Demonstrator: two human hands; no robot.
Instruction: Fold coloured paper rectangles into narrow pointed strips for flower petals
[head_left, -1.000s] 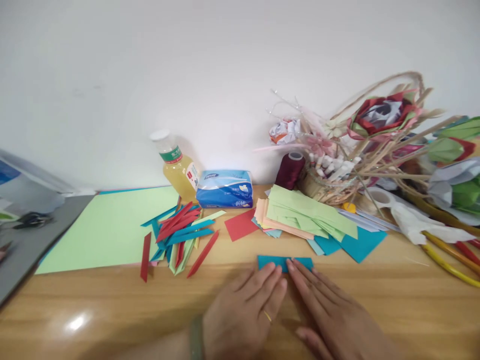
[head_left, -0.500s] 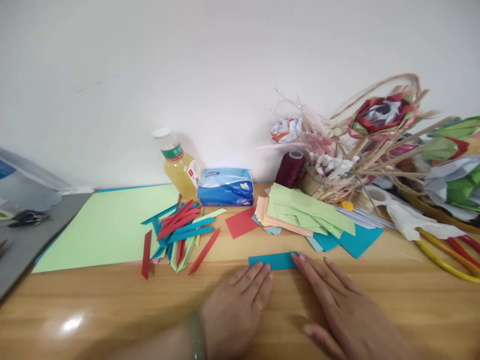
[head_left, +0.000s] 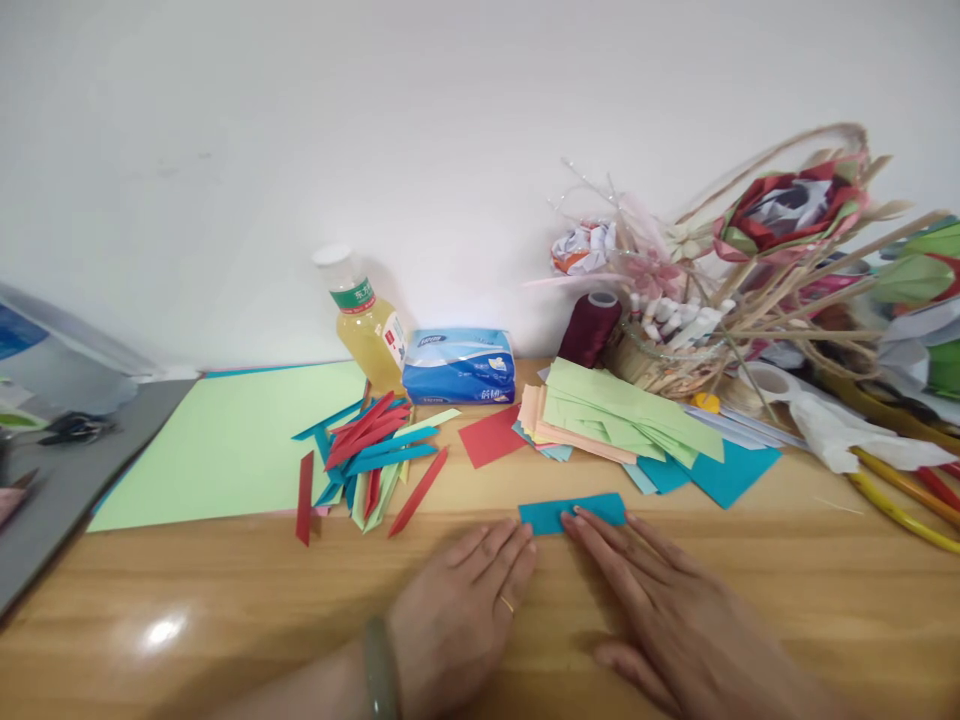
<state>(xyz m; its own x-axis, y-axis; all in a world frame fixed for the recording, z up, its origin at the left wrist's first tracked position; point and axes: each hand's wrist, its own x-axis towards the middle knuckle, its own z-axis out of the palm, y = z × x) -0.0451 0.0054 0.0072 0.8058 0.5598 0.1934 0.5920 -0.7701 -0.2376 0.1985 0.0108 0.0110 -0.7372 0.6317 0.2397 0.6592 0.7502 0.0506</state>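
Observation:
A blue strip of folded paper (head_left: 544,516) lies flat on the wooden table (head_left: 300,620), long side towards me. The fingertips of my left hand (head_left: 465,600) touch its left end; that hand lies flat, fingers stretched out, with a ring and a bangle. My right hand (head_left: 660,600) rests with extended fingers on the strip's middle and right part, its thumb apart. To the left is a pile of folded red, blue and green paper strips (head_left: 367,450). Beyond the strip lie a red paper piece (head_left: 489,437) and a stack of light green paper (head_left: 607,405).
A bottle of yellow drink (head_left: 367,330), a tissue pack (head_left: 459,368) and a dark red thread spool (head_left: 590,330) stand by the wall. A basket (head_left: 652,362) with paper flowers is at right. Large green sheets (head_left: 225,440) lie left, beside a grey surface (head_left: 112,470).
My right hand has slid left along the blue strip, from its right end to its middle. My left hand has shifted to the strip's left end. The camera view has moved slightly.

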